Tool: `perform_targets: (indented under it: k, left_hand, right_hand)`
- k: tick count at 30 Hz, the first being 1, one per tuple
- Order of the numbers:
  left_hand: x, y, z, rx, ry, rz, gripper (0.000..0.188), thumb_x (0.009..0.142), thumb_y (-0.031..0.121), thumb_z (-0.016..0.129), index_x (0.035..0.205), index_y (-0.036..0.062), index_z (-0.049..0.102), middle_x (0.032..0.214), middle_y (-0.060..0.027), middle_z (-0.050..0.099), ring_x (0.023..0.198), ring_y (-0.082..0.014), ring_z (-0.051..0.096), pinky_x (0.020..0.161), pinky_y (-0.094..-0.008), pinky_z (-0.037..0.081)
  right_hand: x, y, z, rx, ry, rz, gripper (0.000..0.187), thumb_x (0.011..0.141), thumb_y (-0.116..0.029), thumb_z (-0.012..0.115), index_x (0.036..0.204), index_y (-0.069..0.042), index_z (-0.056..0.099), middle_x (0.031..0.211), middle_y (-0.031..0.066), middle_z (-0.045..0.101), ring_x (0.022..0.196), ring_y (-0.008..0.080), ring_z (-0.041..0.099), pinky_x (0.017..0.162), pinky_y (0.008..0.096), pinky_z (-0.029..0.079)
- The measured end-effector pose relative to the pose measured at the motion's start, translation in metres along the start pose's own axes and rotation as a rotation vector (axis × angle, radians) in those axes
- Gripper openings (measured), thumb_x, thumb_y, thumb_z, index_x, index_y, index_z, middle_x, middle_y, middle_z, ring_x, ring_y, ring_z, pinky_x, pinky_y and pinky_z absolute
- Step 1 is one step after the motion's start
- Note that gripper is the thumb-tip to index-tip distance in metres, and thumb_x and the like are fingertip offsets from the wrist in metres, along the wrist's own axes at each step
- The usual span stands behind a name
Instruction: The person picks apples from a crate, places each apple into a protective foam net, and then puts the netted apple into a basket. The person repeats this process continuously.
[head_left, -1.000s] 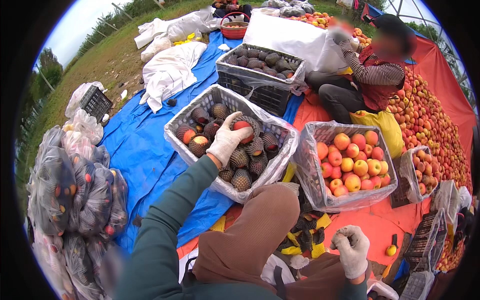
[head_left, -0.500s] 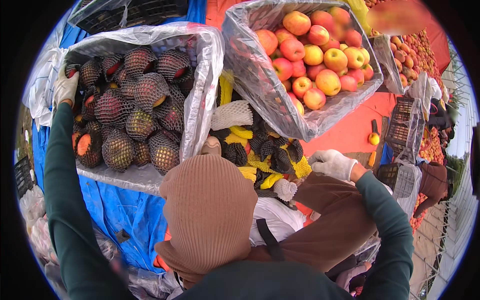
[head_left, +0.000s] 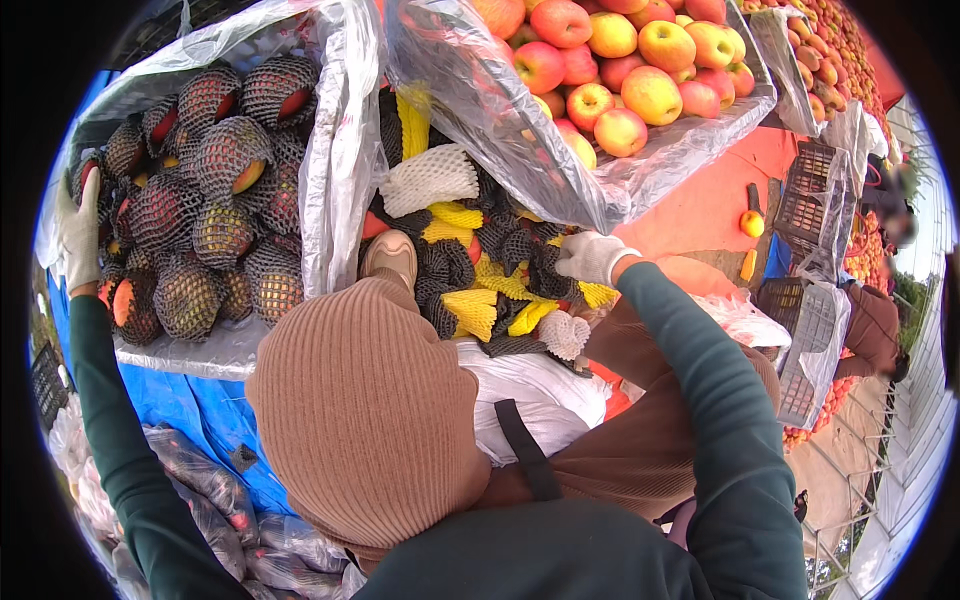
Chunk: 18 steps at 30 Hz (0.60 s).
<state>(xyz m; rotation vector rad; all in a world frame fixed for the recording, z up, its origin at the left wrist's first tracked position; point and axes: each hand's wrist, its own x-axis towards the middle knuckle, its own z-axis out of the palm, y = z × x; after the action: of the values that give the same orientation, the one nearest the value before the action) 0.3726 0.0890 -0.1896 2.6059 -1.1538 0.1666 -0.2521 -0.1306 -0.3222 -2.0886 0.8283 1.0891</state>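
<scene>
My left hand [head_left: 80,235], in a pale work glove, lies along the left side of a plastic-lined crate [head_left: 343,150], fingers stretched out beside the fruit. Inside that crate are several apples [head_left: 160,215] wrapped in black foam nets. My gloved right hand [head_left: 592,258] is at the right side of a heap of loose black and yellow foam nets [head_left: 470,310]. Its fingers are curled in at the black nets; whether one is gripped is hidden. A white foam net [head_left: 430,180] lies on the heap's far side.
A second lined crate [head_left: 570,180] of bare red-yellow apples [head_left: 655,85] stands far right. Black crates [head_left: 800,200], a single apple [head_left: 752,223] and a person in brown [head_left: 872,330] are further right. Blue sheeting [head_left: 190,400] and bagged fruit [head_left: 210,480] lie at lower left.
My right hand has moved left and away from me, from above my knee to the foam nets. My left hand stays at the crate's left side. The view has shifted.
</scene>
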Motion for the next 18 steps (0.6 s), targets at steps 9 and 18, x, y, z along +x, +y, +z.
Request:
perform_targets:
  k: [9, 18]
  left_hand:
    - [-0.157, 0.204, -0.088, -0.792, -0.155, 0.244, 0.027, 0.092, 0.002, 0.037, 0.114, -0.0016, 0.053, 0.122, -0.0175, 0.051, 0.111, -0.0248, 0.052, 0.097, -0.0354, 0.041]
    - [-0.200, 0.262, -0.152, -0.993, -0.060, 0.242, 0.036, 0.097, 0.017, 0.029, 0.116, -0.0058, 0.048, 0.111, -0.0211, 0.057, 0.100, -0.0283, 0.059, 0.093, -0.0392, 0.044]
  right_hand:
    - [0.053, -0.102, 0.043, 0.340, 0.366, -0.004, 0.038, 0.078, -0.027, 0.056, 0.109, -0.004, 0.055, 0.115, 0.0190, 0.055, 0.103, 0.0325, 0.054, 0.087, 0.0382, 0.044]
    - [0.024, -0.088, 0.051, 0.304, 0.319, -0.044, 0.040, 0.075, -0.024, 0.053, 0.112, -0.009, 0.058, 0.105, 0.0167, 0.061, 0.100, 0.0299, 0.057, 0.087, 0.0363, 0.044]
